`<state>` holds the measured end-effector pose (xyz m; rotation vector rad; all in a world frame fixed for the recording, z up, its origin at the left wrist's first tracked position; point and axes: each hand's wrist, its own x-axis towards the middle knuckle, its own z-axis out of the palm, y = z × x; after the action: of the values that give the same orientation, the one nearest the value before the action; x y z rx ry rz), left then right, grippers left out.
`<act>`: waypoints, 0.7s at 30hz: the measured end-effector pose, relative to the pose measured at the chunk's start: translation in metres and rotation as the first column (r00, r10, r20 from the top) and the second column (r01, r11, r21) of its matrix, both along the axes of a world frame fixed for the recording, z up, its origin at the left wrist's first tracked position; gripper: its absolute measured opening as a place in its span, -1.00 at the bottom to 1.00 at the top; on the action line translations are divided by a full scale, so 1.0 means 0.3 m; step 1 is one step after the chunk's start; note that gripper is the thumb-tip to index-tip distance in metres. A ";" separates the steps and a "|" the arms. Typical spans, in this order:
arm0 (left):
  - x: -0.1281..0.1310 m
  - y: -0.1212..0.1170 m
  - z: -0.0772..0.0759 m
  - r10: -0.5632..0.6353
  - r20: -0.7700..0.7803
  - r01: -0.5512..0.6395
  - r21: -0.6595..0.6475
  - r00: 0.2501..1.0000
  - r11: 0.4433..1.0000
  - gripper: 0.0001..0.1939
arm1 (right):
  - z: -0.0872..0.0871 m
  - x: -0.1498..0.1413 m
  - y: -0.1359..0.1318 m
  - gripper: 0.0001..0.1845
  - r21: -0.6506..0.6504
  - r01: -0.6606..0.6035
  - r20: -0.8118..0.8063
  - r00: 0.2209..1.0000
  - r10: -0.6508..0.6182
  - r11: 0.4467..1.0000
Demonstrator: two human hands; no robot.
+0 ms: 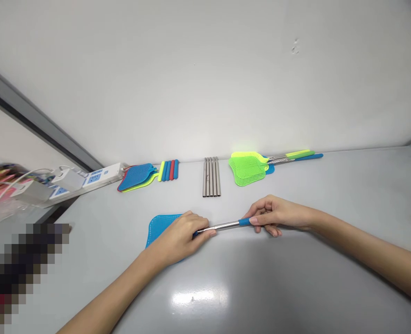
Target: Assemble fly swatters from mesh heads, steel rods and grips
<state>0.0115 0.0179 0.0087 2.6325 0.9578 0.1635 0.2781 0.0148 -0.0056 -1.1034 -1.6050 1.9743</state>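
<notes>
Bracing blue swatter (159, 227) around neck with left hand (182, 234), likely against twisting; pinching blue grip (244, 222) with right hand (271, 215), likely for alignment. Held inward from far edge of table (296, 264). Along edge, apparently sorted by kind: loose heads (137, 177), 5 handle sleeves (168, 170), 5 metal tubes (211, 178).

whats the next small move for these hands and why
Probably press the blue grip onto the rod with the right hand. That hand pinches the grip at the rod's end, the left hand holds the other end by the blue head, and whether the grip is fully on is hidden.
</notes>
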 end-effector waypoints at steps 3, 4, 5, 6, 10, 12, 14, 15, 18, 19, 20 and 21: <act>0.000 0.000 -0.001 -0.004 0.000 0.004 0.004 1.000 1.000 -0.64 | -0.001 -0.001 -0.001 -0.65 -0.005 0.005 0.004 1.000 -0.005 1.000; 0.001 -0.001 -0.001 -0.004 -0.002 0.004 0.005 1.000 1.000 -0.64 | -0.001 0.000 -0.001 -0.65 -0.005 0.008 0.004 1.000 -0.008 1.000; 0.001 -0.001 0.000 -0.004 -0.007 0.004 0.005 1.000 1.000 -0.64 | -0.002 0.000 -0.001 -0.65 -0.005 0.010 0.004 1.000 -0.010 1.000; 0.002 -0.002 0.000 -0.005 -0.013 0.005 0.004 1.000 1.000 -0.64 | -0.002 0.000 -0.001 -0.66 -0.006 0.010 0.004 1.000 -0.010 1.000; 0.003 -0.002 0.001 -0.005 -0.029 0.005 0.004 1.000 1.000 -0.63 | -0.001 -0.001 -0.001 -0.64 -0.019 0.007 0.007 1.000 -0.007 1.000; 0.004 -0.002 0.000 -0.005 -0.028 0.005 0.008 1.000 1.000 -0.64 | 0.002 -0.002 -0.001 -0.63 -0.029 0.004 0.017 1.000 -0.003 1.000; 0.003 -0.003 -0.002 -0.007 -0.027 0.007 0.010 1.000 1.000 -0.64 | 0.005 -0.003 -0.001 -0.63 -0.033 0.001 0.028 1.000 0.000 0.999; 0.003 -0.004 -0.002 -0.009 -0.026 0.009 0.010 1.000 1.000 -0.64 | 0.006 -0.003 -0.002 -0.63 -0.033 0.002 0.032 0.999 0.000 0.999; 0.002 -0.006 -0.002 -0.006 -0.018 0.006 0.009 1.000 1.000 -0.63 | 0.007 -0.002 -0.002 -0.63 -0.037 0.004 0.038 0.999 -0.003 0.999; 0.001 -0.007 -0.002 -0.002 -0.015 0.002 0.009 1.000 1.000 -0.63 | 0.006 -0.001 -0.002 -0.63 -0.038 0.004 0.039 0.999 -0.003 0.999; 0.001 -0.007 -0.002 0.003 -0.012 -0.003 0.009 1.000 1.000 -0.63 | 0.006 -0.001 -0.002 -0.64 -0.039 0.003 0.040 0.999 -0.001 0.999; 0.001 -0.007 -0.002 0.006 -0.010 -0.006 0.010 1.000 1.000 -0.63 | 0.006 0.000 -0.002 -0.65 -0.039 -0.001 0.040 0.999 0.002 0.999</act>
<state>0.0118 0.0158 0.0081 2.6420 0.9705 0.1572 0.2779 0.0143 -0.0037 -1.1640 -1.5945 2.0040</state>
